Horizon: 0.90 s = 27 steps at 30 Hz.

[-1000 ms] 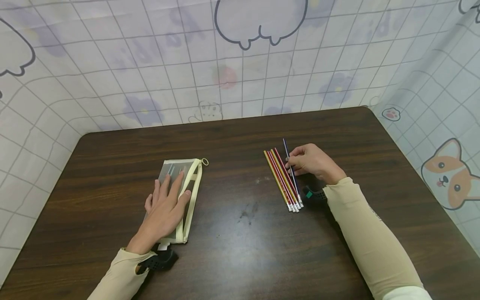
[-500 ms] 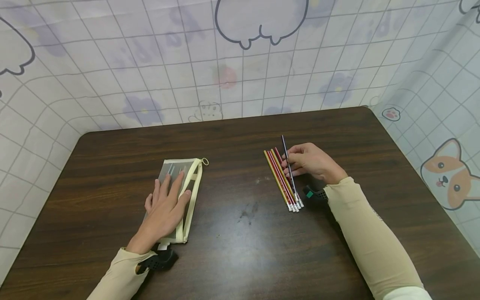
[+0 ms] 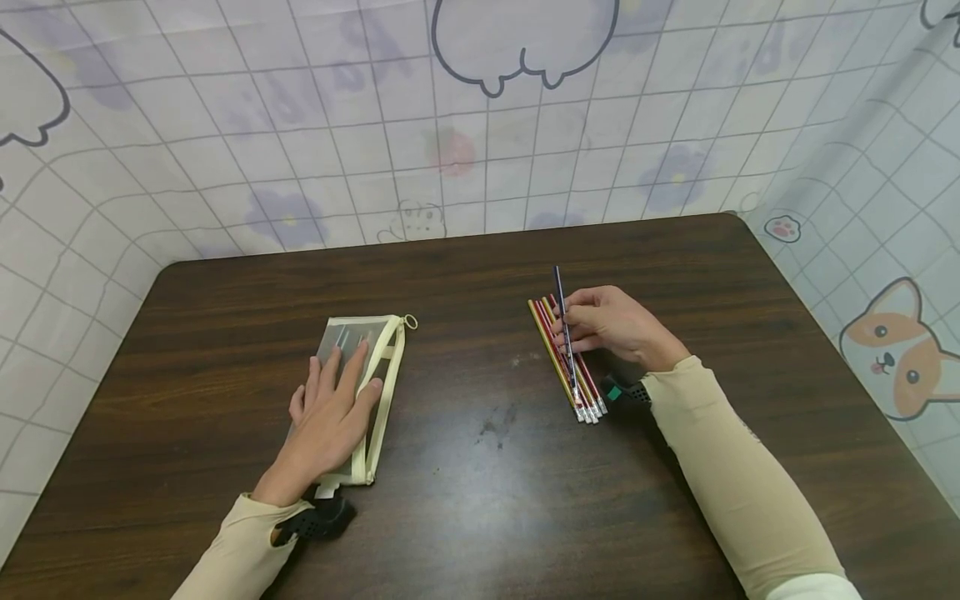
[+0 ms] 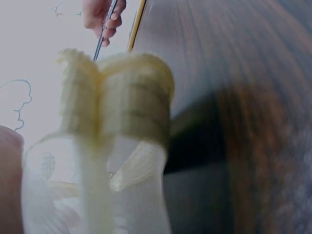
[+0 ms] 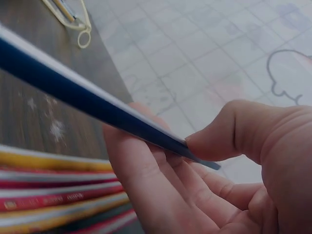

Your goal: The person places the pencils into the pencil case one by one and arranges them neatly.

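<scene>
My left hand (image 3: 326, 421) lies flat with spread fingers on a clear zip pencil case (image 3: 386, 340) with cream edging. Its zip opening faces right, and slim shapes show through the plastic. My right hand (image 3: 618, 327) pinches a dark blue pencil (image 3: 558, 285) between thumb and fingers, above a row of red and yellow pencils (image 3: 557, 357) with white-ringed ends. In the right wrist view the blue pencil (image 5: 97, 103) slants across, apart from the striped pencils (image 5: 53, 200) below. The case's cream edge (image 4: 136, 107) fills much of the left wrist view, blurred.
Both hands work over a dark wood table (image 3: 465, 333). A gridded, patterned cloth (image 3: 480, 150) hangs behind it and along the sides. A ring pull (image 3: 410, 322) sits at the case's far right corner.
The right hand has lifted the blue pencil from the right side of the row and moved it left over the other pencils. The left hand has stayed still on the case.
</scene>
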Tool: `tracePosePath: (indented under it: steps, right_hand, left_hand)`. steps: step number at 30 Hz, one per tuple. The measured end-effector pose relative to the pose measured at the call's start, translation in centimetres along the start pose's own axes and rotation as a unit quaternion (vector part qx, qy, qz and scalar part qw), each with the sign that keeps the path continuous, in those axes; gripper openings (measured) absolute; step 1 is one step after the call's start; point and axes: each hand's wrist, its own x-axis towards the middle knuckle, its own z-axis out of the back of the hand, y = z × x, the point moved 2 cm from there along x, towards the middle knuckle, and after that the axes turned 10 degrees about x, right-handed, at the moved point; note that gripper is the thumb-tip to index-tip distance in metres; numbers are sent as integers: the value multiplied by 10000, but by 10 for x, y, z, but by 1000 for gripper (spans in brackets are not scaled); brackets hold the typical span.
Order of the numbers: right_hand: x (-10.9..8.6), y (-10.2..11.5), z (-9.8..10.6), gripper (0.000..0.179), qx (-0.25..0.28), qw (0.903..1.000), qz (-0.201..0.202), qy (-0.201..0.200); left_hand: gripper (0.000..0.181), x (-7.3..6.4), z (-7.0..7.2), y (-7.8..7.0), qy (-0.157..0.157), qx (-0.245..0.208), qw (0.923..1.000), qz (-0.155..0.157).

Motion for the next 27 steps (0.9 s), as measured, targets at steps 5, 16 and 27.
tracePosePath:
  steps: [5,16,27]
  right_hand:
    - [1,-2,-7,31,299,9995,43,118]
    - [4,-7,-26,38,591,9979,139,232]
    - [4,-10,-50,39,864,9958,114,289]
  left_hand:
    - [69,0,0,1,-15,-1,10000,1]
    - [69,1,0,2,-49,31,10000,-25]
    - [68,0,1,3,-33,-1,10000,-42]
